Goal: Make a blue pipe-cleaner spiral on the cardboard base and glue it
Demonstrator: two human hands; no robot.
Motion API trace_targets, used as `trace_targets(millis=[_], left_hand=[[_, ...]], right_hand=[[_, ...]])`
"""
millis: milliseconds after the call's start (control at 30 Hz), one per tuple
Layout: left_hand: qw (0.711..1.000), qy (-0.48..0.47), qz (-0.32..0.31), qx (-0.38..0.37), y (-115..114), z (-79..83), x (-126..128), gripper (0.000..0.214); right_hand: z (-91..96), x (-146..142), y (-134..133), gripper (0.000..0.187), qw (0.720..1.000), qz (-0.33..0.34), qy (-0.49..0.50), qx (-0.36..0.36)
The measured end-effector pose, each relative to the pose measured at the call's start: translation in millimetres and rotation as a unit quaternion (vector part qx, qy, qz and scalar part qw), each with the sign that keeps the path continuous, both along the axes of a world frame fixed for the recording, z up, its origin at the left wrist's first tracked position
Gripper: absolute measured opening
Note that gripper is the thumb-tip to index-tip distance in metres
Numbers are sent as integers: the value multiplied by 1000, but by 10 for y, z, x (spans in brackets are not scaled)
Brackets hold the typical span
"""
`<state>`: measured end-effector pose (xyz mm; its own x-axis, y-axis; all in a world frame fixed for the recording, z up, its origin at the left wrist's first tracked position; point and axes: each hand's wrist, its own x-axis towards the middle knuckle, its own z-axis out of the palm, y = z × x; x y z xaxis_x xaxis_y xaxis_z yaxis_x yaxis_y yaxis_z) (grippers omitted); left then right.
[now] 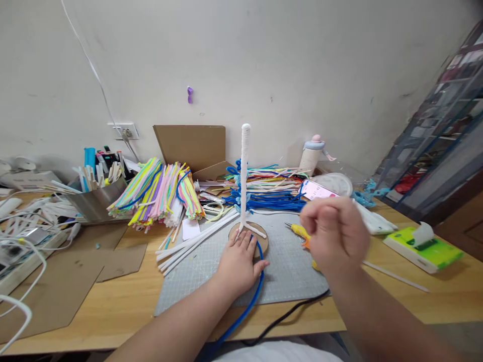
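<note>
My left hand [238,259] lies flat with its fingers spread, the fingertips on a round cardboard disc [264,245]. From this disc rises an upright post wrapped in white [244,171], with white strips splaying out at its foot. A long blue pipe cleaner [260,281] runs from the disc past my left thumb to the table's front edge. Raised above the right side of the mat, my right hand [337,234] is closed in a fist; whatever it may hold is hidden. Beyond and partly below it is a yellow hot glue gun [299,230].
A grey cutting mat [188,281] lies under the work. Behind it are bundles of coloured pipe cleaners [147,196], blue stems [271,200] and a phone [317,191]. A tissue pack [422,249] sits right; white cables [22,256] crowd the left. A black cord [283,317] crosses the front.
</note>
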<state>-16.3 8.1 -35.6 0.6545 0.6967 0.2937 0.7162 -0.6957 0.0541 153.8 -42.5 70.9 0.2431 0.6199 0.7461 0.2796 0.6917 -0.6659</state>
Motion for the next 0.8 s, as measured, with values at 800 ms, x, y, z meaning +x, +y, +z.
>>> trace_targets(millis=[800], left_hand=[[1000, -10, -5, -3, 0, 16, 16, 58]], right_hand=[[-637, -52, 447, 23, 761, 464, 319, -322]])
